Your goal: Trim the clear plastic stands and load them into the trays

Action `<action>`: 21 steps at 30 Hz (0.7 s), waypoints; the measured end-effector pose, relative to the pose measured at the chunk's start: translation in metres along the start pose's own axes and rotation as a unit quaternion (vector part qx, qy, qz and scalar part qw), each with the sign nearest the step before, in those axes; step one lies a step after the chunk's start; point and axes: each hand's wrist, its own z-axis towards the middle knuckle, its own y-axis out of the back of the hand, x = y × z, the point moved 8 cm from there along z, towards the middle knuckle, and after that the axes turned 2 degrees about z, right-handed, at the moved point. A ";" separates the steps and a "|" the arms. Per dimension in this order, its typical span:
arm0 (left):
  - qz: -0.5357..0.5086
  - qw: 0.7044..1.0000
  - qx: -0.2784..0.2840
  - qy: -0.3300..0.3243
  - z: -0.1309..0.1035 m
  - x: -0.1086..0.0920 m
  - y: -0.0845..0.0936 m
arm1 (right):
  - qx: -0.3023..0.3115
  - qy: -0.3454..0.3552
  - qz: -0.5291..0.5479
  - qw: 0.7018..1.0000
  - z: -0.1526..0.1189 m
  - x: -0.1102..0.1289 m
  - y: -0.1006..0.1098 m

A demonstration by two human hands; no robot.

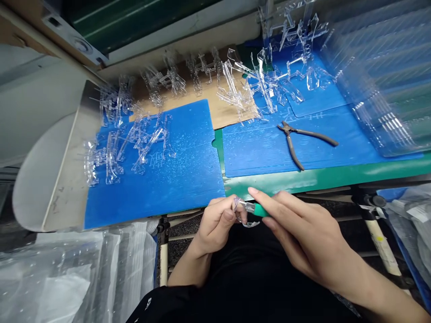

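"Where's the risk?"

"Your left hand [215, 226] pinches the clear plastic piece [237, 202] before the table [286, 181]; your right hand [303, 224] grips the green-handled tool [260, 210]. Pressing too hard could make its tip slip into you."

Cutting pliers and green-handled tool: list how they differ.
The cutting pliers lie on the blue sheet; the green-handled tool is in the right hand. The cutting pliers have two spread, dark grips; the green-handled tool shows one green grip. Both show metal.
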 end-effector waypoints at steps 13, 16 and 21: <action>0.009 0.998 0.014 -0.058 0.006 -0.009 -0.002 | 0.019 -0.027 0.047 0.998 -0.004 0.005 -0.002; 0.009 0.998 0.009 -0.059 0.006 -0.008 -0.002 | -0.006 -0.037 0.069 0.997 -0.005 0.001 -0.005; 0.004 0.998 0.010 -0.059 0.006 -0.009 -0.004 | -0.040 -0.066 0.104 0.992 -0.007 -0.011 -0.009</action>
